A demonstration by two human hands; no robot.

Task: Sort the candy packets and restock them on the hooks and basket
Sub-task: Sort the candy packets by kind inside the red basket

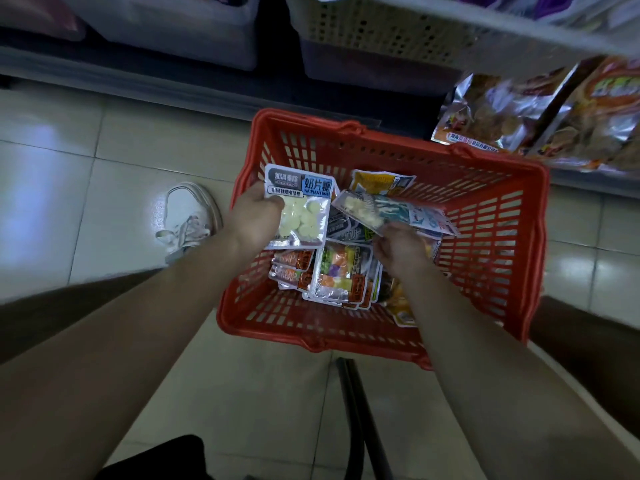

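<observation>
Gripping one milk tablet packet (299, 206) in the left hand (254, 216), fingers curled tight round its left edge. Clear front, pale round tablets, grey and blue label at the top, held flat and face up.

Pinching one teal and white packet (398, 211) in the right hand (401, 251), fingers closed on its near edge. Blurred and tilted, just right of the first packet; cannot tell whether touching it.

Directly beneath both hands, lying loose inside one red basket (346, 133):
- one multicoloured candy packet (337, 271) on top of a fanned stack, between the two wrists
- two orange packets (291, 268) overlapping, just left of that stack and under the left hand's packet
- one far yellow packet (381, 181) beyond the right hand
- one near yellow packet (401, 315) below the right wrist
- grey packets under the held ones, too overlapped to count

Left of the left hand, on pale floor tiles (86, 168), one white shoe (188, 216).

Beyond and right of the right hand, two foil snack bags (502, 112) hanging side by side.

Farther beyond both hands, one beige perforated bin (381, 29) on a low shelf.
</observation>
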